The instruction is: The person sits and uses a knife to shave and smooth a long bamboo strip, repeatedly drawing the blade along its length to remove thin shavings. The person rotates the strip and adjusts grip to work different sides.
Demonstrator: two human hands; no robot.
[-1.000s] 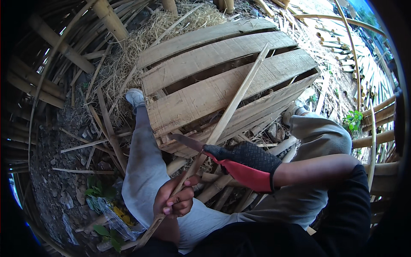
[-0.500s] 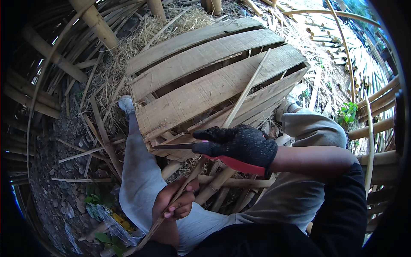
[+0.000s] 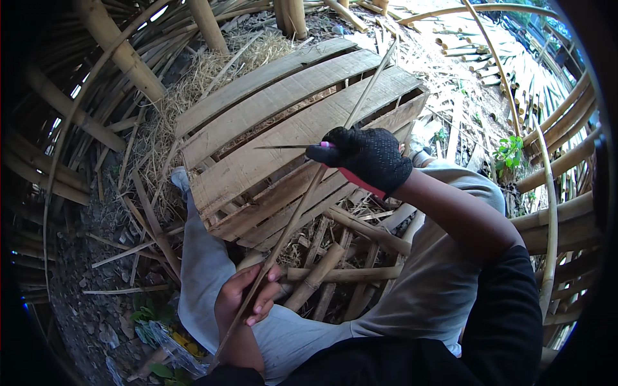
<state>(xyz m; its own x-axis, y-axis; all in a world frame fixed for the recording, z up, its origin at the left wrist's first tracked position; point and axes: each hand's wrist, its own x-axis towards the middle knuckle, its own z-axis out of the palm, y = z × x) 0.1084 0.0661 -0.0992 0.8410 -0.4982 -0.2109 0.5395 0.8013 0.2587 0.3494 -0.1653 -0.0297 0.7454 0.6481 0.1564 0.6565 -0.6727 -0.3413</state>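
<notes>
My left hand (image 3: 248, 297) is bare and pinches a long thin bamboo strip (image 3: 308, 193) low over my left knee. The strip runs diagonally up and to the right across a wooden pallet (image 3: 270, 122). My right hand (image 3: 365, 154) wears a black glove with a red cuff and grips a knife (image 3: 286, 147) by its pink handle. The thin blade points left, held out over the pallet, about level with the upper part of the strip.
Short bamboo pieces (image 3: 335, 264) lie piled between my knees, in grey trousers. Dry straw (image 3: 193, 71) and thick bamboo poles (image 3: 122, 51) sit behind the pallet. Curved bamboo strips (image 3: 547, 167) and a small green plant (image 3: 508, 151) are on the right.
My right hand with the knife has travelled up along the strip, away from my left hand, out over the pallet. My left hand keeps its grip near my knee.
</notes>
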